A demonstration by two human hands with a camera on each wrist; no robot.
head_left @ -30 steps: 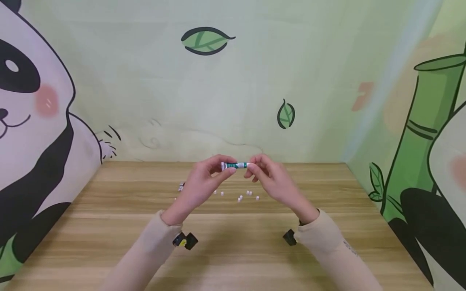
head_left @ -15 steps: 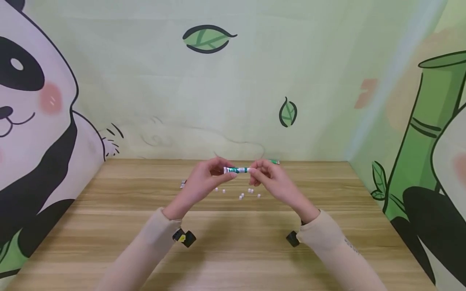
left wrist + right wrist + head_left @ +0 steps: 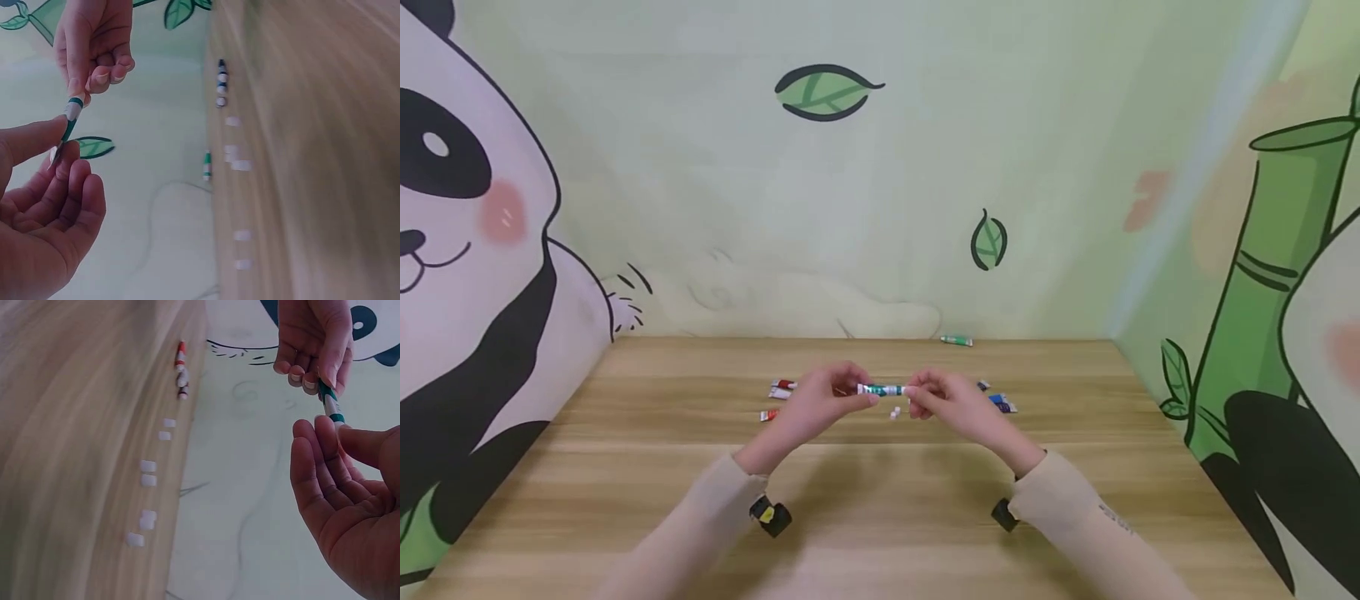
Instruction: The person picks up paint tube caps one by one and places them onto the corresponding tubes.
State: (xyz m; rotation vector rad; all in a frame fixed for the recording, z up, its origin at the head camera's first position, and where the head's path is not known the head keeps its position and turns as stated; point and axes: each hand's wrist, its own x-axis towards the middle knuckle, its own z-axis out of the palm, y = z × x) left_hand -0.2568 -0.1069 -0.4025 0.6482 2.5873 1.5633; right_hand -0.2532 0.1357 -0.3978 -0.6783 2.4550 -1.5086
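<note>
A small paint tube with a dark green and white label is held level between both hands, raised over the table. My left hand pinches its flat crimped end between thumb and fingers. At the other end, my right hand pinches the white cap end, which the fingertips mostly hide in the head view. The right wrist view shows the thumb lying against that end, just past a green band. Several small white caps lie on the table beyond the hands.
To the left lie a red tube, a white tube and an orange-red tube. Blue tubes lie right of my right hand. A green tube rests at the back edge of the wooden table, before a printed wall.
Both hands have come lower in the head view with the paint tube between them. The green tube at the back and the blue tubes on the right now show past the right hand.
</note>
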